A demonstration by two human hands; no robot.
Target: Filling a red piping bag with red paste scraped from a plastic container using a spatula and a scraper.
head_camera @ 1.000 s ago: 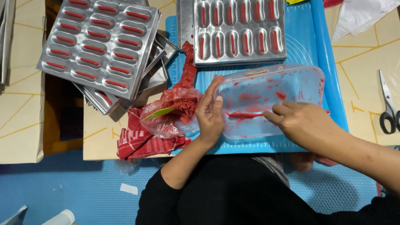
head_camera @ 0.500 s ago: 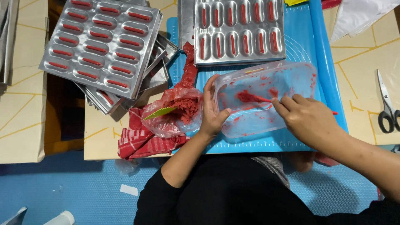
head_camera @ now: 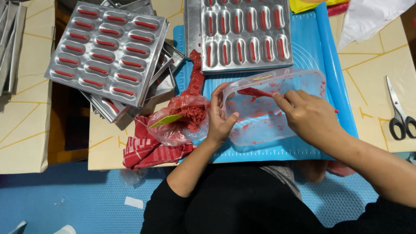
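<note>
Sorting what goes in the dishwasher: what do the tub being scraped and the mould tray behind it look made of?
The tub looks like thin clear plastic: the blue mat shows through its red-smeared walls. The mould tray looks like pressed metal, perhaps aluminium: dull silver sheen, stamped oval wells. The left hand steadies the tub; the right hand scrapes inside it.

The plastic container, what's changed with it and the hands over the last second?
The right hand moved left inside the plastic container, scraping red paste toward its left end. The left hand stayed gripping that end. The metal trays, bag and scissors stayed put.
</note>
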